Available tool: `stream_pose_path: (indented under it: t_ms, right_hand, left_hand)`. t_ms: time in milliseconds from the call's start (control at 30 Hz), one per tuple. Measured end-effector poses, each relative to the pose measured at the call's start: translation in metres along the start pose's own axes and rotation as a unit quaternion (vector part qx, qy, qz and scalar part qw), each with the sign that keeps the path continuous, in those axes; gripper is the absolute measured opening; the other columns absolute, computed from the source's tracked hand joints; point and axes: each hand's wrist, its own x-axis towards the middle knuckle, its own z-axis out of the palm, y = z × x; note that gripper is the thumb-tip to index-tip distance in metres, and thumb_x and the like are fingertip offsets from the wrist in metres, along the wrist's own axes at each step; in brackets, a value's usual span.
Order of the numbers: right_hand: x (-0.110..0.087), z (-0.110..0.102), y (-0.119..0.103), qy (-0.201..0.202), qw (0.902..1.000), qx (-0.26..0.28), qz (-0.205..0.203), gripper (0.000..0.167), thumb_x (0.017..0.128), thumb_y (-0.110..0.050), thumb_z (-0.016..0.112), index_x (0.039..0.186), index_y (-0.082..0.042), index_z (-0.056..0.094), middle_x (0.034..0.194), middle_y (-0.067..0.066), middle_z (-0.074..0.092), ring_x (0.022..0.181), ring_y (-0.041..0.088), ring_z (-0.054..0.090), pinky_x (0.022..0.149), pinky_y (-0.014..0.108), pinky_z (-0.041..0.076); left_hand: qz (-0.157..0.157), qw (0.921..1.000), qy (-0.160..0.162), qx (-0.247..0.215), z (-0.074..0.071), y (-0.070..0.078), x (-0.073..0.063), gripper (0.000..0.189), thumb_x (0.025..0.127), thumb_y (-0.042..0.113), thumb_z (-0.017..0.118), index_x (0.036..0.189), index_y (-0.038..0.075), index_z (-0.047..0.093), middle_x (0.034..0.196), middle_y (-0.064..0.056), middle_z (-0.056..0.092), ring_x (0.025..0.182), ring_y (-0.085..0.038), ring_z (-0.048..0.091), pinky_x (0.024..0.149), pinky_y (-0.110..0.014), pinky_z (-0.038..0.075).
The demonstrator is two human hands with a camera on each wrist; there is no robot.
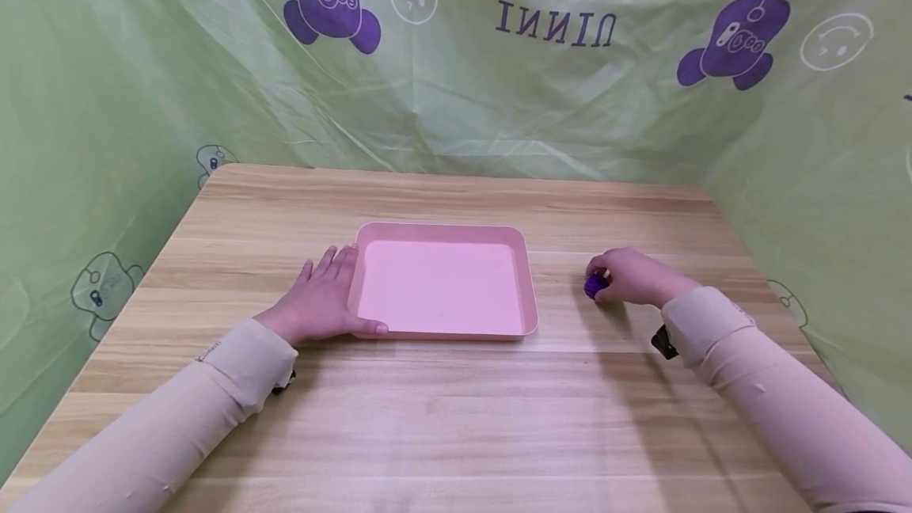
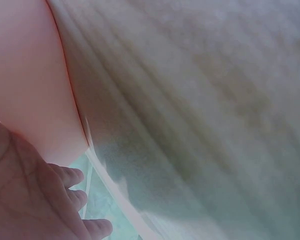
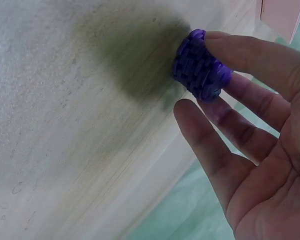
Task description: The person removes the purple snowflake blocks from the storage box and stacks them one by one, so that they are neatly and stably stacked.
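Observation:
A shallow pink tray (image 1: pixel 445 283) with rounded corners lies in the middle of the wooden table. My left hand (image 1: pixel 321 299) rests against its left side, fingers spread and straight, thumb lying along the front left corner. In the left wrist view, the left palm (image 2: pixel 30 195) shows beside the tray wall (image 2: pixel 30 75). Right of the tray, my right hand (image 1: pixel 637 275) pinches a small purple rounded piece (image 1: pixel 595 286) between thumb and fingers, close to the tabletop. The right wrist view shows this piece (image 3: pixel 197 67) has a woven, link-like surface; its exact kind I cannot tell.
The wooden table (image 1: pixel 442 426) extends around the tray on all sides. Green printed cloth (image 1: pixel 456 101) hangs behind it and along both sides. A small black device (image 1: pixel 664 343) is strapped under the right sleeve's cuff.

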Motion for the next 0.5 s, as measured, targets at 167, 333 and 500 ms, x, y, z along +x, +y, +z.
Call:
stream_pose_path:
  t_ms: [167, 333, 500]
  right_hand:
    - [0.0002, -0.0001, -0.0014, -0.001, 1.0000, 0.002, 0.004, 0.026, 0.085, -0.010, 0.081, 0.107, 0.000, 0.072, 0.100, 0.010, 0.071, 0.094, 0.028, 0.067, 0.087, 0.049, 0.056]
    - [0.0004, 0.0000, -0.0023, 0.004, 1.0000, -0.008, 0.000, 0.025, 0.086, -0.011, 0.080, 0.107, 0.000, 0.071, 0.097, 0.009, 0.071, 0.092, 0.027, 0.066, 0.086, 0.049, 0.055]
    - [0.0025, 0.0016, -0.0034, 0.003, 1.0000, -0.006, 0.000, 0.026, 0.087, -0.012, 0.080, 0.108, 0.000, 0.072, 0.096, 0.007, 0.069, 0.090, 0.025, 0.064, 0.086, 0.049, 0.055]
  left_hand:
    - [0.001, 1.0000, 0.002, 0.001, 0.0005, -0.0009, 0.0004, 0.146, 0.072, 0.081, 0.072, 0.161, -0.009, -0.001, 0.168, -0.030, 0.005, 0.155, -0.047, -0.002, 0.121, -0.067, 0.000]
    - [0.001, 1.0000, 0.000, -0.002, -0.0003, -0.0002, -0.0004, 0.146, 0.073, 0.081, 0.072, 0.161, -0.009, -0.001, 0.168, -0.030, 0.005, 0.155, -0.047, -0.001, 0.121, -0.066, 0.001]
    - [0.000, 0.9999, -0.002, -0.011, -0.0008, 0.0013, -0.0006, 0.146, 0.073, 0.080, 0.073, 0.161, -0.009, -0.001, 0.169, -0.029, 0.004, 0.155, -0.047, -0.001, 0.121, -0.066, 0.003]
